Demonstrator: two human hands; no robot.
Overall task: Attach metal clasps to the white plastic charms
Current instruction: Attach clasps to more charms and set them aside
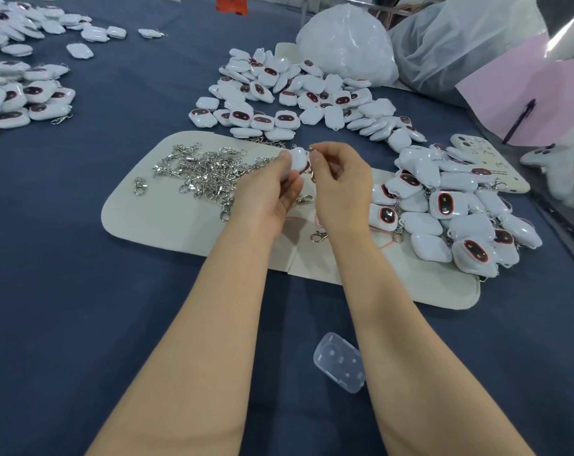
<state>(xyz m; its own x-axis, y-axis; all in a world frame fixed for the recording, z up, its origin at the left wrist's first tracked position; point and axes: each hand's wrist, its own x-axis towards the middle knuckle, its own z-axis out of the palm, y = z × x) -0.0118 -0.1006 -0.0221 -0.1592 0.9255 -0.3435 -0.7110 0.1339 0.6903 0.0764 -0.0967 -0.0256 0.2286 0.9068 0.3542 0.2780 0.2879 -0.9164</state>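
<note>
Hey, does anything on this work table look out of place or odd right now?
Mostly no. One clear plastic case lies alone on the blue cloth near the forearms, apart from the mat. A few clasps lie scattered away from the main clasp pile.

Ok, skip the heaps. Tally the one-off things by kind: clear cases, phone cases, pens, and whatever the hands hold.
Clear plastic case: 1
Phone case: 1
Pen: 1
White charm, in the left hand: 1
Metal clasp, in the right hand: 1
Total: 5
</note>
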